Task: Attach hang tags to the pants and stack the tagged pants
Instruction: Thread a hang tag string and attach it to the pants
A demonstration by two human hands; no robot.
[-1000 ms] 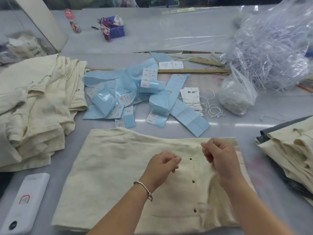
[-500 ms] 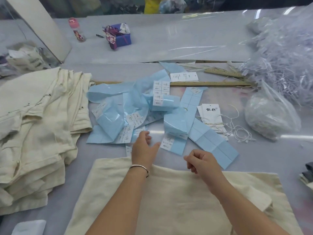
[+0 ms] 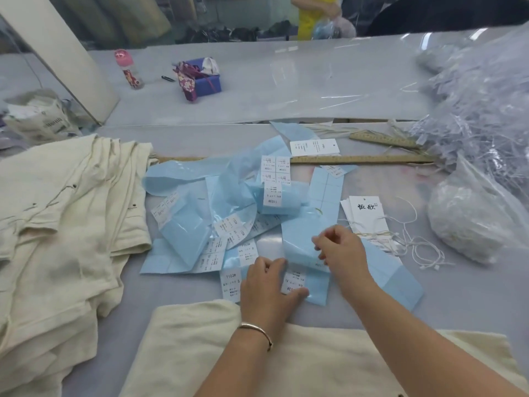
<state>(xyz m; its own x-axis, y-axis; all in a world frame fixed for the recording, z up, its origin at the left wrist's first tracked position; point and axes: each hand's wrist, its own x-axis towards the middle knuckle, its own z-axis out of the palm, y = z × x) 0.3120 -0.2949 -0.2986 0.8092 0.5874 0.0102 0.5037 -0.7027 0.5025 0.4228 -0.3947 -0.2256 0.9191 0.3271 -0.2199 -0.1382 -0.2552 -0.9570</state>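
Left hand (image 3: 267,285) lies spread, pinning a blue sticker strip (image 3: 305,285) flat; right hand (image 3: 340,250) pinches its upper edge, likely to peel a size label for the pants (image 3: 315,359).

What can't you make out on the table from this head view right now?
- Small print on the white stickers: too small and blurred.
- What the right hand pinches: its own fingers hide it.
- Sticker under the left hand: partly covered.
- Pants in front: arms cover them and the bottom edge cuts them off.
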